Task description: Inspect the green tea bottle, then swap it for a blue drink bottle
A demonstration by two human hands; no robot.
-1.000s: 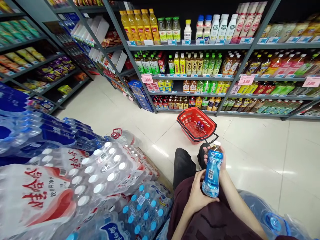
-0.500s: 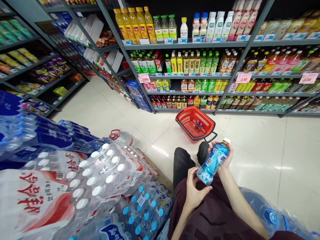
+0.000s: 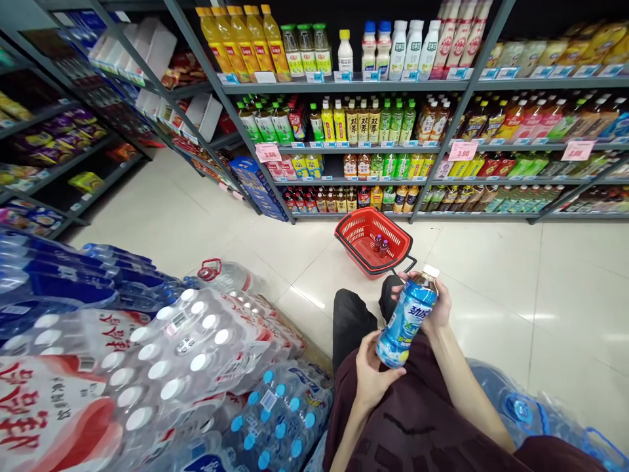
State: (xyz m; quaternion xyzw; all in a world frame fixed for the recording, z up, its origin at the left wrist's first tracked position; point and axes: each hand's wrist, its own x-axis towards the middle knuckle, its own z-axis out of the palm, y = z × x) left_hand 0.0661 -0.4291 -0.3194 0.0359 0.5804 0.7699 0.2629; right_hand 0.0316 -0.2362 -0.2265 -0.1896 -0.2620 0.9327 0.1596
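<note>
A: Counting first: one blue drink bottle [image 3: 407,316], two hands on it, nothing else held.

B: Where does it sit in the grip?

A: It spans both hands above the lap. The right hand [image 3: 439,303] wraps the upper half just under the white cap, fingers closed round the far side. The left hand [image 3: 369,373] cups the base from 7 o'clock, thumb against the bottom edge. Both hold firmly closed on the bottle.

B: Its look?

A: A blue wrap label with white and green lettering, a pale cap, tilted so the cap points to about 1 o'clock and the base to 7 o'clock.

B: And around it?

A: At 11 o'clock from the bottle, well apart on the floor tiles, stands one red basket [image 3: 361,231] with two small bottles [image 3: 380,245] lying in it. Beyond that, at 12 o'clock, shelves [image 3: 373,86] run in four visible rows packed with drinks. At 9 o'clock lie shrink-wrapped packs of water bottles [image 3: 196,341], white caps up. One large water jug [image 3: 525,410] sits at 4 o'clock.
</note>
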